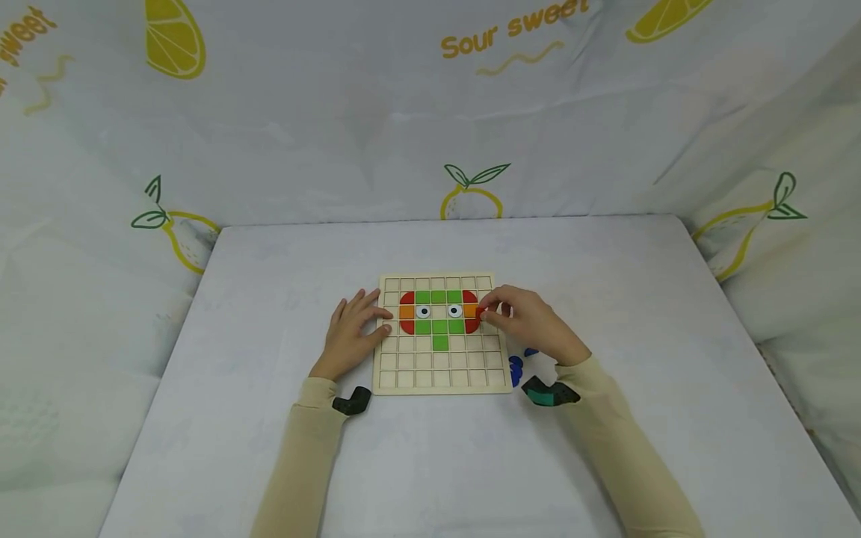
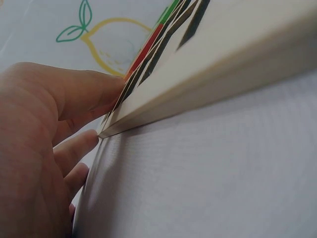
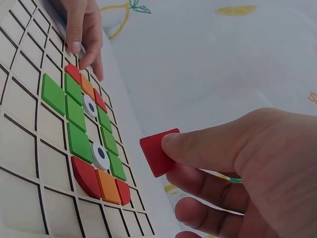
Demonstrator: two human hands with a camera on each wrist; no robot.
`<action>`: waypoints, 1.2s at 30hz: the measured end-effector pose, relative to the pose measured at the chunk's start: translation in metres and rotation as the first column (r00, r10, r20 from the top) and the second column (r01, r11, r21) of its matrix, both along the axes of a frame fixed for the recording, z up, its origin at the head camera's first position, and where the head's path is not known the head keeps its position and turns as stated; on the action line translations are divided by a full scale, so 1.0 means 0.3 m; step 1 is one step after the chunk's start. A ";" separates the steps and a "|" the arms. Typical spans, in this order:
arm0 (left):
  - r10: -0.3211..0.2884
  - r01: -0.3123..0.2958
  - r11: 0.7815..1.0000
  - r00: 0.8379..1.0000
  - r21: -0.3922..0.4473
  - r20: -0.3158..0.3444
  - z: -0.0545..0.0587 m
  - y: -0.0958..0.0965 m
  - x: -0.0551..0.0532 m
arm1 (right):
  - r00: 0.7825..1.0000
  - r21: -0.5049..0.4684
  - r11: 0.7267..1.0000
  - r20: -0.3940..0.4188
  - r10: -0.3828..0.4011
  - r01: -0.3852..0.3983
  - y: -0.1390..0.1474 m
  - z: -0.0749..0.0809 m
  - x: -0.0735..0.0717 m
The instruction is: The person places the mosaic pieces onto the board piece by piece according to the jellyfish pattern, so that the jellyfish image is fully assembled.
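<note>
White tabletop (image 1: 430, 463) — board (image 1: 406, 362) holds coloured tiles (image 1: 440, 326); right hand (image 1: 536, 321) pinches red square (image 3: 154, 152); left hand (image 1: 350, 336) relaxed.

The head camera is looking forward and down from above the white, flat-topped bench (image 1: 430, 463); both wrist cameras are facing across the pale wooden gridded board (image 1: 440, 379) from close by, sharing it and the white lemon-printed backdrop (image 1: 303, 149).

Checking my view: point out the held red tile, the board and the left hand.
Red tile (image 3: 154, 154): right wrist view, flat face.
Board (image 1: 440, 362): head view, bare lower-middle square.
Left hand (image 1: 351, 333): head view, back of the hand.
</note>
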State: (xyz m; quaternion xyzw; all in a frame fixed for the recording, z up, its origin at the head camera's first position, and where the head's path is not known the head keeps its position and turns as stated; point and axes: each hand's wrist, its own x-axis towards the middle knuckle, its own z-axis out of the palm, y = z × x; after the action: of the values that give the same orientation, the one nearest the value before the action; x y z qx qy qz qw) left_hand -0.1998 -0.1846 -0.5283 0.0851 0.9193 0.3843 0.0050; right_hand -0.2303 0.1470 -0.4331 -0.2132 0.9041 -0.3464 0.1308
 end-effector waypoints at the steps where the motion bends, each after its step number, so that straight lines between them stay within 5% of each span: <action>1: 0.000 0.000 1.000 1.000 -0.001 0.001 0.000 0.000 0.000 | 1.000 -0.003 1.000 -0.001 0.007 -0.007 -0.006 -0.003 0.001; 17: 0.007 -0.007 1.000 1.000 -0.011 -0.005 -0.005 -0.003 -0.004 | 0.996 -0.009 0.997 0.022 0.082 -0.081 -0.063 -0.062 0.019; 28: 0.011 -0.011 1.000 1.000 -0.007 0.001 0.001 0.002 -0.004 | 0.991 0.031 0.997 0.109 0.072 -0.076 -0.086 -0.079 0.029; 36: 0.012 -0.012 1.000 1.000 -0.005 0.008 0.000 0.002 -0.005 | 0.994 0.062 0.994 0.075 0.080 -0.085 -0.106 -0.101 0.041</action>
State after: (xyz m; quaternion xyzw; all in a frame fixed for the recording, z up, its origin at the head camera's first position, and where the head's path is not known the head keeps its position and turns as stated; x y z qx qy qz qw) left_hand -0.2011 -0.1841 -0.5283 0.0779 0.9206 0.3826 0.0067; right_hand -0.2178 0.1151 -0.4635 -0.2335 0.9000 -0.3186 0.1845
